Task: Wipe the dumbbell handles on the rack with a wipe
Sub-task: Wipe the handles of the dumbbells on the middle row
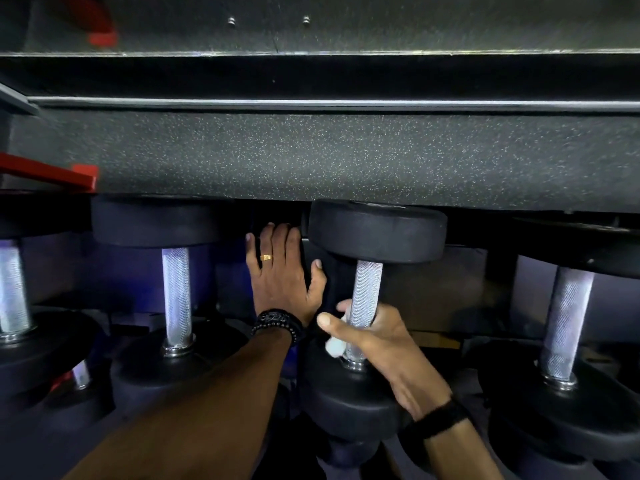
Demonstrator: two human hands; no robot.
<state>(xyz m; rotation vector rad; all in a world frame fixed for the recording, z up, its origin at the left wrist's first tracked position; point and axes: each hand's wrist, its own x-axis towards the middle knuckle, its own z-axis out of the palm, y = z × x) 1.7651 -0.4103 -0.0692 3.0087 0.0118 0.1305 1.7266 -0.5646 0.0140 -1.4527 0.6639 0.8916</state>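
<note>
Wipe (335, 347) sits bunched in right hand (377, 344), fingers curled round dumbbell handle (365, 299) on rack. Left hand (280, 271) flat, fingers straight, bracing. Better twist w/ full strokes end-to-end.

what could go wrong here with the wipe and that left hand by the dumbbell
The left hand lies flat on the rack beside the dumbbell's far head; if the dumbbell rolls, fingers may get pinched. The right hand grips only the handle's lower end with the wipe, so the upper part may stay unwiped.
</note>
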